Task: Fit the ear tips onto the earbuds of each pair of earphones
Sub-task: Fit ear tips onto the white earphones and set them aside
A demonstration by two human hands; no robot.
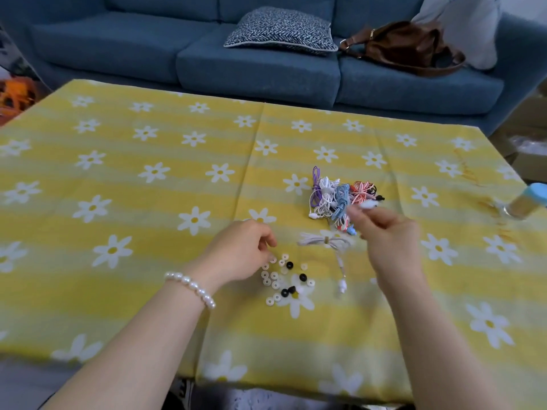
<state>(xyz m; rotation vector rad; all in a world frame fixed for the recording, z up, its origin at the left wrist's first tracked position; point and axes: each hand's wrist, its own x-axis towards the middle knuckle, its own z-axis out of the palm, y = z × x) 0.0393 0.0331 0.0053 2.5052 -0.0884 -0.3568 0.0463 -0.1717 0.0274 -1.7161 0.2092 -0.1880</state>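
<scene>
A heap of coiled earphones [340, 196] in purple, white, blue and red lies on the yellow daisy tablecloth [148, 202]. One white bundled pair [324, 241] lies apart in front of it, its cable trailing toward me. Several white and black ear tips [284, 276] are scattered nearby. My left hand [239, 251] hovers over the ear tips with curled fingers, and nothing shows between them. My right hand [384, 232] is blurred at the heap's near edge, fingers bent. A small white piece [370, 205] sits at its fingertips; I cannot tell whether it is held.
A jar with a blue lid [524, 202] stands at the table's right edge. Behind the table is a blue sofa [266, 69] with a patterned cushion [281, 31] and a brown bag [405, 45].
</scene>
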